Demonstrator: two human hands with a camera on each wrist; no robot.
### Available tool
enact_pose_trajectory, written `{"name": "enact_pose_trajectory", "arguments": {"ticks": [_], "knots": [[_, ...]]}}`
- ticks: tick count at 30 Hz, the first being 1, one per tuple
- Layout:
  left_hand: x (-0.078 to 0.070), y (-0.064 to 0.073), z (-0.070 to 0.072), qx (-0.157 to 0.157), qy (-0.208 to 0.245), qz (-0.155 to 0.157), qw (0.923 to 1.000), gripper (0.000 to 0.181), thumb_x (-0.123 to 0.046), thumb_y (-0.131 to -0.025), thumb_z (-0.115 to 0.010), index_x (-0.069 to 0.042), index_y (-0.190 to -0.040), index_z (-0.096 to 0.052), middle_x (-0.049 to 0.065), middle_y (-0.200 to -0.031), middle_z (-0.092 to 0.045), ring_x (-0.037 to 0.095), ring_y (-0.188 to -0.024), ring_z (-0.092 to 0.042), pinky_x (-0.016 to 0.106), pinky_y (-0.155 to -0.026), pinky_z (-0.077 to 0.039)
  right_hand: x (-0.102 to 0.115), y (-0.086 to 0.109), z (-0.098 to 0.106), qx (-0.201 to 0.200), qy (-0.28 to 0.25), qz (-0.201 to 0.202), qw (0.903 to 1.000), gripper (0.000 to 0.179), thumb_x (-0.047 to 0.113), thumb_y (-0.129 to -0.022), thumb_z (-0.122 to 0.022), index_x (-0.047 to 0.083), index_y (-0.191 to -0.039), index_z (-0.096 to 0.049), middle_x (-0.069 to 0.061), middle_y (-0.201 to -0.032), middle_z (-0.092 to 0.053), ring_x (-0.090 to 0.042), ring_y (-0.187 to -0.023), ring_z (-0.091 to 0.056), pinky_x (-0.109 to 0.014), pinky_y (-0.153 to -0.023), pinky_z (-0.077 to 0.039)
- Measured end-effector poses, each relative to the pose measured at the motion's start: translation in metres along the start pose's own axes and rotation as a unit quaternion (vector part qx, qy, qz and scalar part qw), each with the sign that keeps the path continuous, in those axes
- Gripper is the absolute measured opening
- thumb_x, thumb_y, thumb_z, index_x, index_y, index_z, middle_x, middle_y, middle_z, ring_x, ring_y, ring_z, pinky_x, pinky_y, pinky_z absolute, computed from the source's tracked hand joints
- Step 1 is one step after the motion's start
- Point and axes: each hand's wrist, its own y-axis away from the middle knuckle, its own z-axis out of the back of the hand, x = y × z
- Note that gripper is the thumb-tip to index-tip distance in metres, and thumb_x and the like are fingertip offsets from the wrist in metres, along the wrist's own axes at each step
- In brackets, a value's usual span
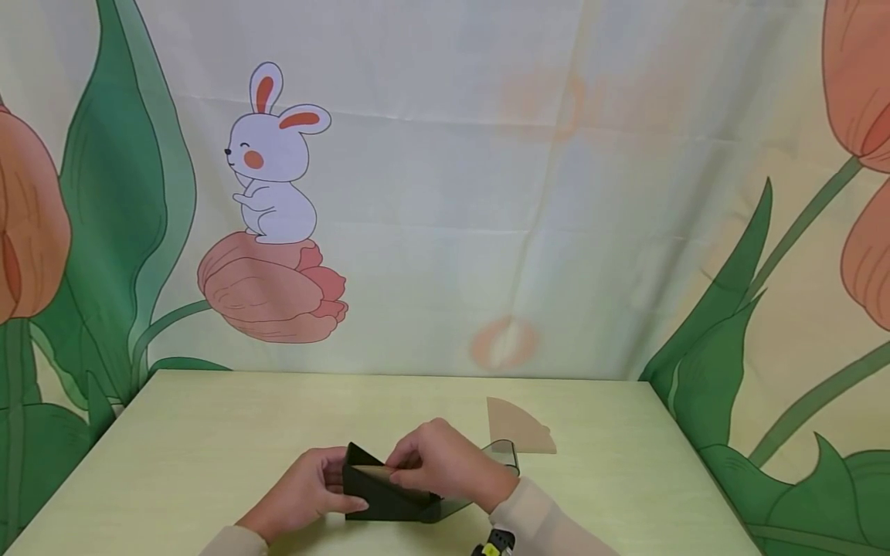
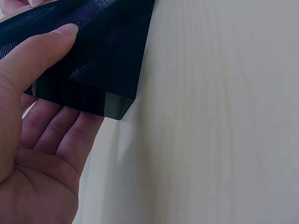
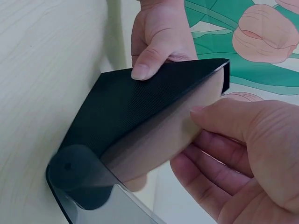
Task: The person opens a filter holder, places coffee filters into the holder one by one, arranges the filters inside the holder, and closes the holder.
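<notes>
A black coffee filter holder (image 1: 389,500) with ribbed sides stands on the table, its clear hinged lid (image 3: 126,210) swung open to the right. My left hand (image 1: 309,490) grips its left end, thumb pressed on the ribbed near face (image 2: 105,51) and fingers behind. Inside sit brown paper coffee filters (image 3: 170,126), their curved edges showing along the slanted opening. At that opening my right hand (image 1: 445,463) pinches the filters between thumb and fingers. The lower part of the filters is hidden in the holder.
One fan-shaped brown paper filter (image 1: 518,432) lies flat on the pale wooden table (image 1: 208,432), behind the lid and to the right. A cloth backdrop (image 1: 431,232) printed with a rabbit and tulips hangs at the table's back edge. A black strap with a yellow part (image 1: 492,544) shows below the right sleeve.
</notes>
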Motion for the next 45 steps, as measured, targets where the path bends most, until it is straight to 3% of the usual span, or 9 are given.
{"name": "enact_pose_trajectory", "arguments": {"ticks": [7, 13, 21, 26, 35, 40, 45], "knots": [[0.000, 0.001, 0.000, 0.000, 0.003, 0.002, 1.0000, 0.048, -0.019, -0.080, -0.089, -0.005, -0.121, -0.068, 0.011, -0.115, -0.076, 0.023, -0.102, -0.074, 0.025, -0.086, -0.059, 0.001, 0.007, 0.017, -0.004, -0.029, -0.027, 0.9992, 0.012, 0.014, -0.091, -0.078, 0.010, -0.102, -0.081, 0.004, -0.094, -0.079, 0.004, -0.078, -0.070, -0.013, -0.073, -0.055], [0.000, 0.001, 0.001, -0.002, 0.001, 0.009, 1.0000, 0.048, -0.019, -0.080, -0.089, -0.005, -0.121, -0.068, 0.010, -0.114, -0.076, 0.023, -0.101, -0.074, 0.025, -0.085, -0.060, -0.007, 0.014, 0.040, -0.033, -0.046, -0.033, 0.9978, 0.011, 0.020, -0.093, -0.077, 0.014, -0.102, -0.080, 0.003, -0.096, -0.079, -0.004, -0.083, -0.072, -0.019, -0.075, -0.057], [-0.004, 0.001, 0.000, 0.000, 0.012, 0.013, 0.9998, 0.048, -0.016, -0.081, -0.088, -0.003, -0.122, -0.068, 0.011, -0.113, -0.076, 0.022, -0.100, -0.074, 0.027, -0.085, -0.060, -0.039, 0.026, 0.077, -0.111, -0.055, -0.069, 0.9899, 0.017, 0.024, -0.095, -0.075, 0.014, -0.109, -0.078, 0.000, -0.106, -0.078, -0.013, -0.094, -0.072, -0.029, -0.085, -0.058], [-0.003, 0.001, 0.001, -0.001, 0.012, 0.013, 0.9998, 0.048, -0.017, -0.081, -0.089, -0.004, -0.122, -0.068, 0.011, -0.114, -0.076, 0.023, -0.101, -0.073, 0.027, -0.085, -0.060, -0.071, 0.028, 0.090, -0.160, -0.027, -0.115, 0.9800, 0.021, 0.025, -0.094, -0.076, 0.012, -0.111, -0.077, -0.002, -0.107, -0.077, -0.015, -0.096, -0.071, -0.034, -0.086, -0.059], [-0.003, 0.002, 0.001, 0.000, 0.021, 0.008, 0.9998, 0.048, -0.015, -0.081, -0.088, -0.002, -0.122, -0.068, 0.012, -0.114, -0.076, 0.023, -0.100, -0.074, 0.027, -0.084, -0.060, -0.134, 0.030, 0.083, -0.201, 0.009, -0.218, 0.9550, 0.018, 0.015, -0.092, -0.077, 0.006, -0.108, -0.077, -0.004, -0.102, -0.076, -0.017, -0.094, -0.069, -0.038, -0.086, -0.059], [-0.003, 0.002, 0.000, 0.002, 0.021, 0.006, 0.9997, 0.048, -0.016, -0.081, -0.088, -0.003, -0.122, -0.068, 0.011, -0.114, -0.076, 0.021, -0.100, -0.074, 0.027, -0.085, -0.060, -0.165, 0.031, 0.073, -0.197, 0.039, -0.238, 0.9502, 0.023, 0.013, -0.091, -0.077, 0.001, -0.111, -0.075, -0.009, -0.105, -0.075, -0.022, -0.098, -0.067, -0.043, -0.090, -0.057], [-0.003, 0.002, 0.001, -0.003, 0.018, 0.014, 0.9997, 0.048, -0.016, -0.080, -0.089, -0.003, -0.122, -0.068, 0.011, -0.114, -0.076, 0.022, -0.100, -0.074, 0.027, -0.085, -0.060, -0.179, 0.032, 0.068, -0.184, 0.033, -0.273, 0.9437, 0.034, 0.016, -0.091, -0.078, -0.001, -0.120, -0.071, -0.015, -0.120, -0.071, -0.028, -0.112, -0.065, -0.049, -0.098, -0.053]]}}
